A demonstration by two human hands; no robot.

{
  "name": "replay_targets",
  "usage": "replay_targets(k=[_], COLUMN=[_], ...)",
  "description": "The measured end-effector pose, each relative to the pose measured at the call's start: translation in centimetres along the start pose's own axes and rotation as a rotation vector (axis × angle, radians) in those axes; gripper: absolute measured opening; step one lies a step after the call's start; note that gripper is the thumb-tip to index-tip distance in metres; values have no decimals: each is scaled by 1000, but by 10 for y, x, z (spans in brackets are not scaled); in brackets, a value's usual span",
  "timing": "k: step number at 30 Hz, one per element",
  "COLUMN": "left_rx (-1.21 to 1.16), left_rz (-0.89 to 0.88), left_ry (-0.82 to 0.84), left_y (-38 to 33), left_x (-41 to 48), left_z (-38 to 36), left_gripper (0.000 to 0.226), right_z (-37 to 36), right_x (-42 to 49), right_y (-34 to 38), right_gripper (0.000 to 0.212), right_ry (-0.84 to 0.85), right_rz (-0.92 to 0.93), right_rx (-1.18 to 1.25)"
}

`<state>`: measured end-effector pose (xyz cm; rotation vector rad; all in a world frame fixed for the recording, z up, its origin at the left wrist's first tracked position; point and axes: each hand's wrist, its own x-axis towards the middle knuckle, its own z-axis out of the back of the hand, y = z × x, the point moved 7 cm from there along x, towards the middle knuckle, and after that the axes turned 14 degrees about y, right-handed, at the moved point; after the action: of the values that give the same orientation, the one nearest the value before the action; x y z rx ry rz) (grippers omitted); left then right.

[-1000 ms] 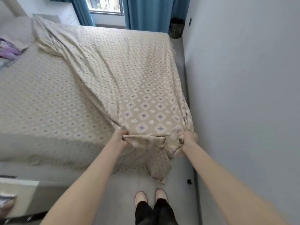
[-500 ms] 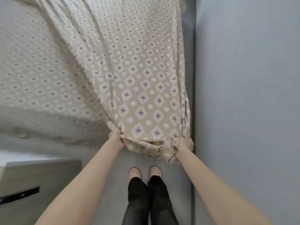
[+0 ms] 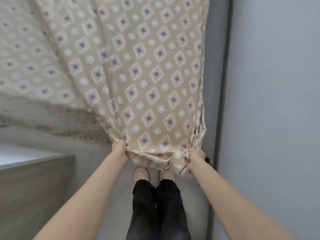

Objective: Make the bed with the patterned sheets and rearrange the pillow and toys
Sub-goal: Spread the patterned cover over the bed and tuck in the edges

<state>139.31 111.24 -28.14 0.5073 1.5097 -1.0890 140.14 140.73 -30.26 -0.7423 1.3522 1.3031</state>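
The bed stood close beside a grey wall, with a wooden cabinet near its foot. The patterned sheet stretched off the bed's foot, its bunched edge gripped in the curled fingers of the left hand and right hand

We count two hands, the left hand and the right hand, with two bare forearms behind them. There are two patterned sheets: one top sheet, whose bunched edge both hands grip, and one under sheet on the one bed. We see two pink slippers, one partly hidden by cloth, and two black trouser legs. We find one wood-toned cabinet, one grey wall, and one small dark object, too small to identify.
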Motion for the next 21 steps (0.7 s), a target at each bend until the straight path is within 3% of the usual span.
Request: replay_targets(k=[8, 12, 14, 17, 21], left_rx=[-25, 40, 67, 79, 44], left_rz=[39, 96, 125, 141, 134], left_ry=[59, 103, 82, 40, 72], left_y=[1, 3, 10, 14, 3], left_x=[69, 83, 85, 79, 56], left_z=[-7, -12, -7, 4, 6], left_gripper=[42, 33, 42, 55, 45], right_z=[-20, -7, 2, -1, -17], right_x=[65, 84, 84, 79, 51], right_y=[4, 3, 6, 16, 32], right_gripper=[25, 60, 73, 75, 66], right_ry=[-32, -124, -185, -150, -96], right_rz=[-55, -109, -68, 41, 133], right_rx=[-29, -37, -147, -325, -371])
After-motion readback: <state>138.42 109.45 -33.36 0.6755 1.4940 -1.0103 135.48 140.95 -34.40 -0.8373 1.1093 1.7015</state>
